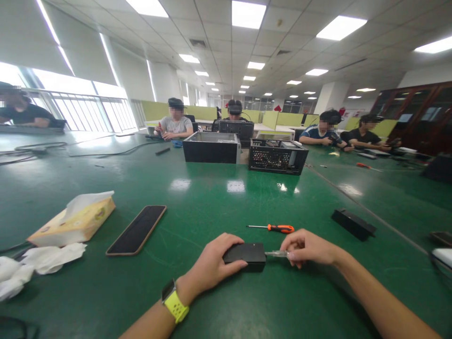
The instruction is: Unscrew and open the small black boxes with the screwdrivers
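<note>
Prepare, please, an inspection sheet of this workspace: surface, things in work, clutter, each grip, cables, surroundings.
Surface: green tabletop, glossy, reflecting ceiling lights.
Things in work: black box; clear-handled tool, its shaft at the box's right end.
Clutter: orange-black screwdriver, phone, tissue pack, crumpled tissues, second black block.
Left grip: closed around the box.
Right grip: fingers pinching the tool.
Cables: dark cables, far left of the tabletop.
Surroundings: two black cases ahead; five other people seated around.

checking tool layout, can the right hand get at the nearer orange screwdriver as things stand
Probably yes: the nearer orange screwdriver lies beside the right hand with nothing between, though that hand holds a clear-handled tool.
</note>
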### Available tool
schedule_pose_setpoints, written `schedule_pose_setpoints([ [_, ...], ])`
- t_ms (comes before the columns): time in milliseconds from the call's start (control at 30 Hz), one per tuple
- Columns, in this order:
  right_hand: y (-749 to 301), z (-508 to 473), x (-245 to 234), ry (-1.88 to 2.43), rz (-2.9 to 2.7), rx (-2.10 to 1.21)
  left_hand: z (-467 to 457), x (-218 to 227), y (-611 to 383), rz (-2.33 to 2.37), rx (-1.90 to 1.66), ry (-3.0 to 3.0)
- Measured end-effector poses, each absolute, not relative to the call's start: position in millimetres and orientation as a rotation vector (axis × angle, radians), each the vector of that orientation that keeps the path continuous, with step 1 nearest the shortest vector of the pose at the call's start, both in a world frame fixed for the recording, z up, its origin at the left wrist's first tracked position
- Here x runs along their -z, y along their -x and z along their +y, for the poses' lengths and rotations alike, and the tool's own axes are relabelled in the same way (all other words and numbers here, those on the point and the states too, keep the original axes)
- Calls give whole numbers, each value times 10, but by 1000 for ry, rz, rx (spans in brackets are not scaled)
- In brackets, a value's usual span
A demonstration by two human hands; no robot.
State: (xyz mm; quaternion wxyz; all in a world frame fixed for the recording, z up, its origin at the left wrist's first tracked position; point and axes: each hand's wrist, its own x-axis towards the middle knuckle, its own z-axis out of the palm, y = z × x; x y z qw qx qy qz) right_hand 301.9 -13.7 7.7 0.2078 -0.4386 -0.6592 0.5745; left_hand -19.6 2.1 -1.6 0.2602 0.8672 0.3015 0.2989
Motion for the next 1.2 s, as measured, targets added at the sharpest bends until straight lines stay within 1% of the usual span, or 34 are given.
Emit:
schedule_pose_setpoints([
  [167, -3047, -149, -94, 1252, -1874, -1691, 18, -51, 202, 801, -898, -2344],
  [267, -3120, -140, -119, 1269, -1858, -1667, 19, -92, 212, 787, -967, -2356],
  [433, -2991, -107, -152, 1235, -1762, -1263, 1, -106, 219, 771, -943, -2399],
  [533, -2723, -174, -167, 1218, -1787, -1105, -17, -110, 196, 753, -934, -2430],
  [600, -2538, -251, -180, 1254, -1901, -971, -25, -111, 172, 722, -940, -2456],
  [733, -2286, -353, -196, 1408, -2272, -478, -36, -108, 130, 697, -956, -2503],
  [800, -2230, -351, -196, 1459, -2344, -358, -40, -107, 124, 730, -956, -2508],
  [900, -2211, -315, -194, 1492, -2392, -272, -42, -103, 132, 758, -955, -2501],
  [1000, -2226, -281, -188, 1435, -2448, -228, -43, -91, 137, 760, -968, -2496],
  [1133, -2215, -242, -134, 1291, -2462, -229, -46, -80, 128, 757, -972, -2490],
  [1200, -2214, -215, -98, 1226, -2423, -281, -44, -86, 133, 747, -992, -2487],
])
